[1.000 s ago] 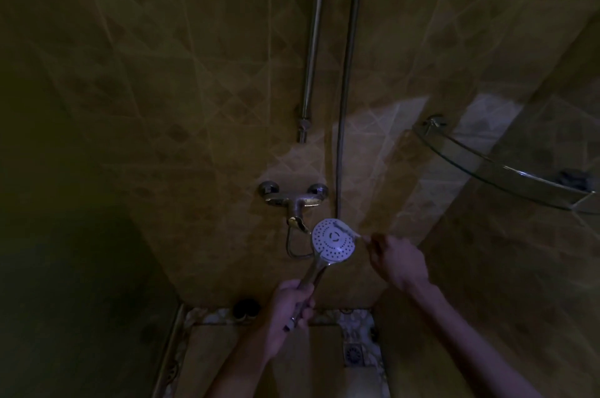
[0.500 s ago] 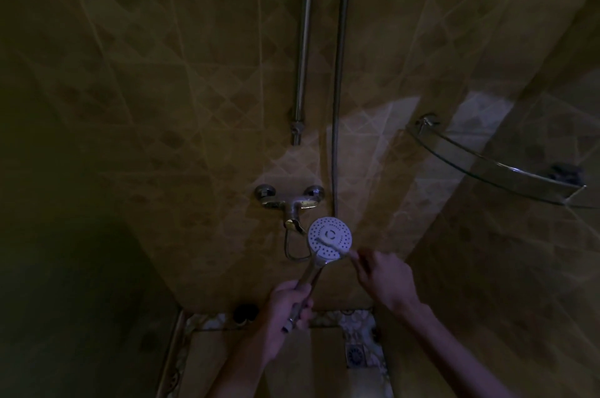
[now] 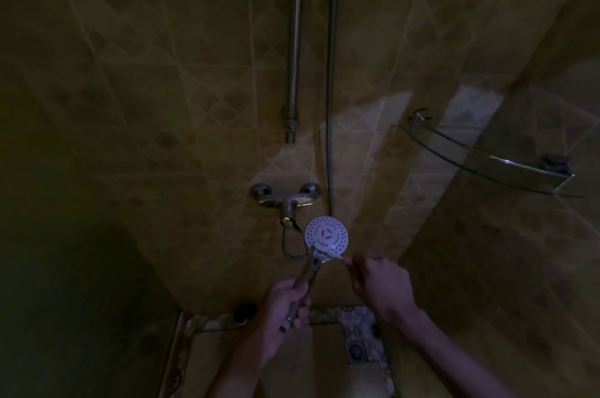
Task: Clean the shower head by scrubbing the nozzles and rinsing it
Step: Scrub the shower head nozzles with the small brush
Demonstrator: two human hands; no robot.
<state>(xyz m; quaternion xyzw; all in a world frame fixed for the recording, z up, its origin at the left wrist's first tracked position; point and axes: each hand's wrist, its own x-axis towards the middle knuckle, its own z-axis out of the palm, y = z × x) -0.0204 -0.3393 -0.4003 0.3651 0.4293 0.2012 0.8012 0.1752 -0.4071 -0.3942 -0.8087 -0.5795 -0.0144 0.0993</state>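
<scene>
Brush (image 3: 328, 255) on shower head (image 3: 326, 233) rim

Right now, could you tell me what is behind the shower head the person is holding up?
Behind the shower head are the tiled wall, the hose and, just left, the wall mixer tap. The head's disc covers the hose's lower stretch and the wall directly behind.

The shower head (image 3: 326, 237) is round and white with many little dots on its face. It points up toward the camera. A thin white brush (image 3: 329, 255) lies across its bottom edge.
</scene>
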